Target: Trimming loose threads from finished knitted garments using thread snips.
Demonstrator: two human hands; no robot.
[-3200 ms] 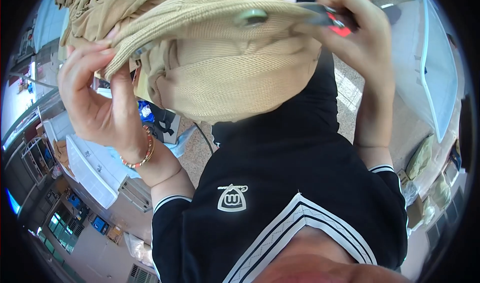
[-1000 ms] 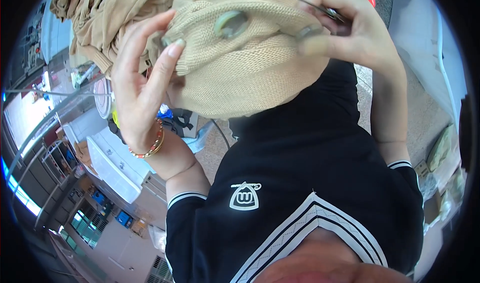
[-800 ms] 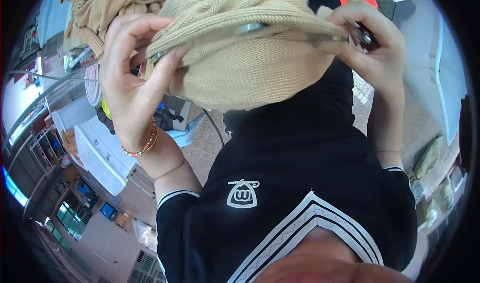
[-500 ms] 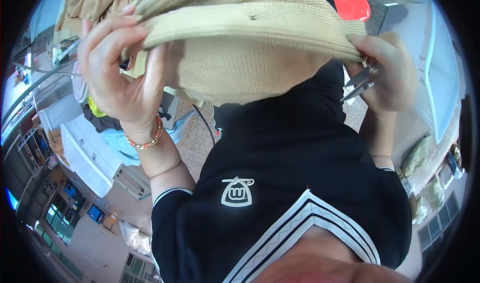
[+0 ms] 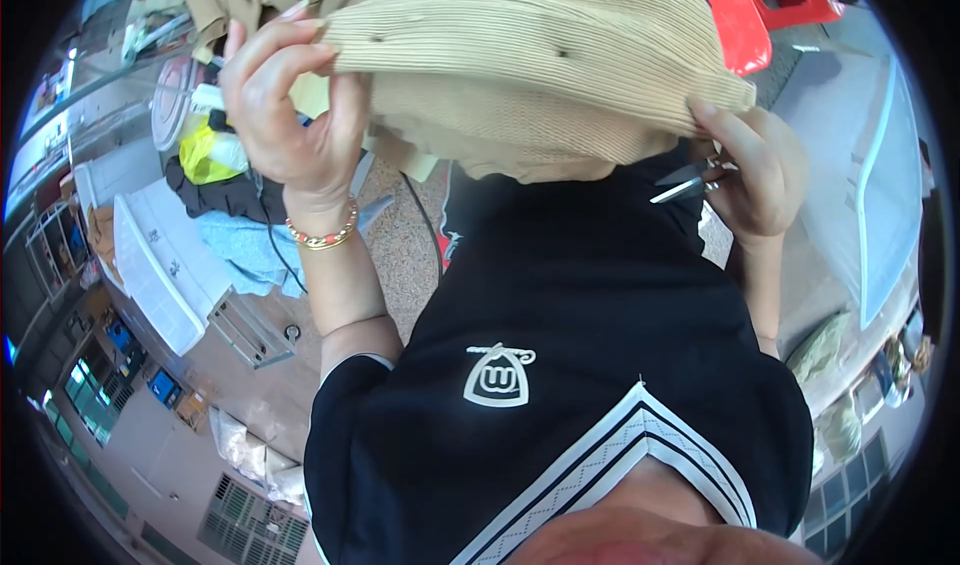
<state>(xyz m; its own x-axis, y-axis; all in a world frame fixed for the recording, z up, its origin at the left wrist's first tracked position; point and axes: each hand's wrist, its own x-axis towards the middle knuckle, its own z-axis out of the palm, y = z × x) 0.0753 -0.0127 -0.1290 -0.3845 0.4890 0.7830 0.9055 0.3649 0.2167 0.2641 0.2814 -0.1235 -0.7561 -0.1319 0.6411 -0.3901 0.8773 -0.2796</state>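
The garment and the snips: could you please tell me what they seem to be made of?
Garment: matte knit yarn, judging by its fine ribs; whether wool, cotton or synthetic, I cannot tell. Snips: probably smooth steel, since one blade shines brightly; the other looks darker.

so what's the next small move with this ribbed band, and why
Probably tilt the beige ribbed band up for a closer look at its dark central spot: the left hand and right hand pinch it at either side, and I can't tell whether that spot is a hole or thread. The snips in the right hand point down and left, away from it.
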